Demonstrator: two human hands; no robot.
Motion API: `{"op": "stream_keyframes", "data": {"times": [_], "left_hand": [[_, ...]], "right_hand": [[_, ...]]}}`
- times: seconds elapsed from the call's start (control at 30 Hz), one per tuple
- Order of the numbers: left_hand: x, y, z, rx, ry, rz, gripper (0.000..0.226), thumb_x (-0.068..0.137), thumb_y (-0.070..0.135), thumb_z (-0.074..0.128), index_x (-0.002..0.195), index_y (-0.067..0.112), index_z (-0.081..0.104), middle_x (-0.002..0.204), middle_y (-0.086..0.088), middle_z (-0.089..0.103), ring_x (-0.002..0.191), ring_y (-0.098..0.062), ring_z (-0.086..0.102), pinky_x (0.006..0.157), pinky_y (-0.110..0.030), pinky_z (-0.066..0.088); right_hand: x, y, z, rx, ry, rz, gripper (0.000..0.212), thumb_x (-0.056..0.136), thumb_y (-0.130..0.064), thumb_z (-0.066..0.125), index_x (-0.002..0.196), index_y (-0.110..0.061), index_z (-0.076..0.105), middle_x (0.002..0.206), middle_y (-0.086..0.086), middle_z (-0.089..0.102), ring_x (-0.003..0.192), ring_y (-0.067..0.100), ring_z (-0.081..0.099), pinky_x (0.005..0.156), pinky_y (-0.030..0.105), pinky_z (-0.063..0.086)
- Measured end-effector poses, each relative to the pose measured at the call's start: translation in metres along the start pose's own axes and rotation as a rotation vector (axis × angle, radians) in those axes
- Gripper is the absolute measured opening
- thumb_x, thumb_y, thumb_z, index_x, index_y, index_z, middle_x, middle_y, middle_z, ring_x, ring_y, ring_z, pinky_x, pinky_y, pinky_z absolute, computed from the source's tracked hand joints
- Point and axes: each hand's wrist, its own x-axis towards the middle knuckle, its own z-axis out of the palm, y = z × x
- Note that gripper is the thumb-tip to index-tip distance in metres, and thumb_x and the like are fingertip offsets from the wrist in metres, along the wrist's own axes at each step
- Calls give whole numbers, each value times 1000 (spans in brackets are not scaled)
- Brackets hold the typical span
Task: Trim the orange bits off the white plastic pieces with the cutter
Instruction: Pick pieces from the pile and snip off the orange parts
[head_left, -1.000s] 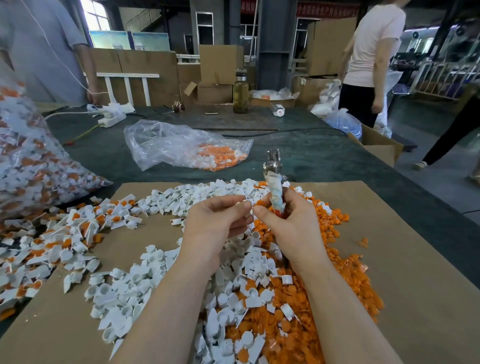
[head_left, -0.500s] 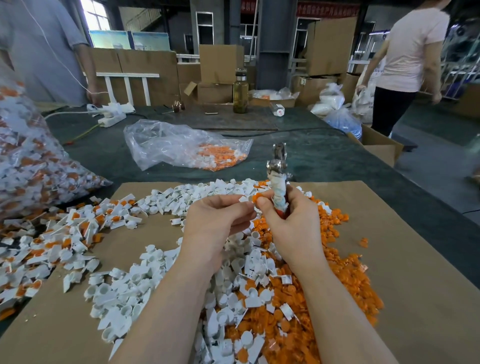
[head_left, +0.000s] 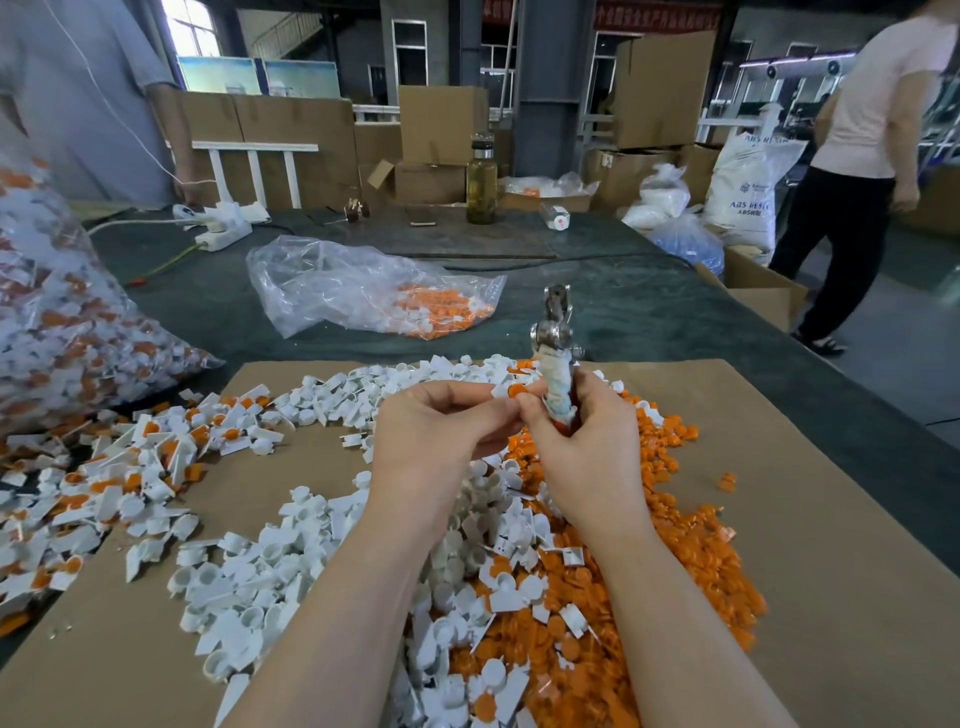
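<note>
Clear bag (head_left: 363, 291) of orange-and-white parts is lying at 12 o'clock of the hands; a fuller bag (head_left: 57, 322) is bulging at 9 o'clock. Left hand (head_left: 441, 431) is pinching a white piece with an orange bit (head_left: 511, 389); right hand (head_left: 587, 441) is gripping the cutter (head_left: 557, 358) upright, touching it. Bystander (head_left: 857, 156) at 2 o'clock is standing farther right than a second ago. Cardboard sheet (head_left: 805, 519) is covering a dark table (head_left: 649, 306); boxes are lining the workshop.

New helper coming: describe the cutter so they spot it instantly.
Start at the brown cardboard sheet covered in white and orange plastic bits. Above its far middle, the right hand grips the cutter upright. It alone is metal: shiny jaws on top, handle wrapped in grubby white tape.
</note>
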Motion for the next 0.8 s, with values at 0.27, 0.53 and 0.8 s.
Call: {"op": "stream_keyframes", "data": {"times": [0.27,0.53,0.8], "left_hand": [[0,-2,3,123,46,106,14,70,6,86,74,11,74,67,-5,74,63,-17,73,59,-18,55],[3,-5,4,142,114,122,12,73,7,85,77,11,74,67,-5,74,63,-15,72,62,-23,57],[4,-7,2,199,183,156,10,80,12,81,76,16,72,69,-1,74,68,-16,74,66,-26,60]], "right_hand": [[1,-1,1,-28,6,-27,13,87,-21,72,86,-26,61,68,-17,59,72,0,60,58,12,46],[2,0,-1,-82,-68,-24,14,87,-20,71,85,-30,60,68,-16,58,65,4,57,56,19,43],[4,-3,-9,-11,-240,49,11,87,-20,68,98,-23,66,75,-20,64,70,1,60,58,13,44]]}}
